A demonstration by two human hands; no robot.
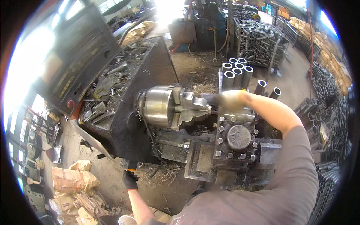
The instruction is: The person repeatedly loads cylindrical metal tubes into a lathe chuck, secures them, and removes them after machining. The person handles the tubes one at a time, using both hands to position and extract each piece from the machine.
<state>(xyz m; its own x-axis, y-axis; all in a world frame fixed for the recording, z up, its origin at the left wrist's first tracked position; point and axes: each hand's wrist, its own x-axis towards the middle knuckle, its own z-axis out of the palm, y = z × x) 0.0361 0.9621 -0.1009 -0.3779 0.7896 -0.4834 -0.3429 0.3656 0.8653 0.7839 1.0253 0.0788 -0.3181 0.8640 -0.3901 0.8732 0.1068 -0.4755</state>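
Observation:
A metalworking lathe fills the middle, with its steel chuck (159, 106) and jaws (191, 108) facing right. My right hand (225, 100), smeared by motion, reaches in from the right between the jaws and the square tool post (239, 137). Its fingers are too blurred to show what they hold. My left hand (130, 180), in a dark glove, is low at the front left, below the headstock (137, 135). Its fingers look closed round something dark with an orange edge, mostly hidden.
Several upright steel tubes (237, 71) stand behind the tool post, with two more (260, 87) to their right. Piled metal parts fill a wire bin (258, 43) farther back. Scrap lies on the headstock's top (112, 84). Sacks (73, 178) sit on the floor at lower left.

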